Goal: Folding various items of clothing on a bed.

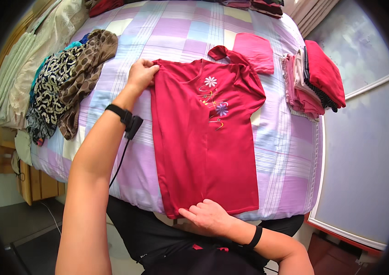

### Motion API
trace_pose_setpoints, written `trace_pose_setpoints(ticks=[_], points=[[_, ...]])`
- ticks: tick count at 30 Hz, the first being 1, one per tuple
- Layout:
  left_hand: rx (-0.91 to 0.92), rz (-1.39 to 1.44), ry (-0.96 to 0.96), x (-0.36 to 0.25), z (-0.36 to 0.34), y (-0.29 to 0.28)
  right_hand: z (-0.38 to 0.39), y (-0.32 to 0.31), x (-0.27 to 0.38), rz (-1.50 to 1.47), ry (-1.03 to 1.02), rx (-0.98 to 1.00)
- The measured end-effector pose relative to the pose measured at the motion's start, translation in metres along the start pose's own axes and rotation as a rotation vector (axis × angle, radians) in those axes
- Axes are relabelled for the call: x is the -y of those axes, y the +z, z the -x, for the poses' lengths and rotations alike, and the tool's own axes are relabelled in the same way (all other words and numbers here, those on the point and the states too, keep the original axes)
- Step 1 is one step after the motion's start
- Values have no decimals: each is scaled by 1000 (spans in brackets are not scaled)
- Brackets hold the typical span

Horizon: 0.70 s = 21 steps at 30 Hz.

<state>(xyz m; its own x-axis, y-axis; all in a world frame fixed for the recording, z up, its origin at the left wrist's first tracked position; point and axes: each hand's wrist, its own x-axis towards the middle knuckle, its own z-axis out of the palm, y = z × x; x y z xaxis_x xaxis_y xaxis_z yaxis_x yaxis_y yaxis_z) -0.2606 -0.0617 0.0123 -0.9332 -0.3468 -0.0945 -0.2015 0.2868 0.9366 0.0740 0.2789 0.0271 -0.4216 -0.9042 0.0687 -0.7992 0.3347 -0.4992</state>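
Observation:
A crimson T-shirt (183, 133) with an embroidered flower design lies on the bed, its neckline at the far end. Its left side is folded inward lengthwise, while the right sleeve (249, 89) is spread out. At the far left corner, my left hand (141, 74) pinches the shoulder fabric. My right hand (207, 217) is closed at the near hem, left of its middle, with thumb and finger on the cloth; its other fingers are curled and partly hidden.
A plaid bedspread (132, 169) covers the bed. Patterned clothes (68, 78) are heaped at the left. A folded pink garment (254, 50) lies beyond the shirt, and a folded clothes stack (302, 82) sits at the right edge. A pale cabinet (364, 156) stands beside the bed.

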Motion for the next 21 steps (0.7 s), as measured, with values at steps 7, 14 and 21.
trace_pose_setpoints(ticks=[7, 14, 21], points=[[-157, -395, 531, -38, 71, 19, 9, -27, -19, -255, -30, -67], [193, -290, 502, -80, 70, 91, -1, -107, -155, -196, 872, -729], [50, -571, 459, -125, 12, 187, 16, -111, -134, -132, 1111, -565]])
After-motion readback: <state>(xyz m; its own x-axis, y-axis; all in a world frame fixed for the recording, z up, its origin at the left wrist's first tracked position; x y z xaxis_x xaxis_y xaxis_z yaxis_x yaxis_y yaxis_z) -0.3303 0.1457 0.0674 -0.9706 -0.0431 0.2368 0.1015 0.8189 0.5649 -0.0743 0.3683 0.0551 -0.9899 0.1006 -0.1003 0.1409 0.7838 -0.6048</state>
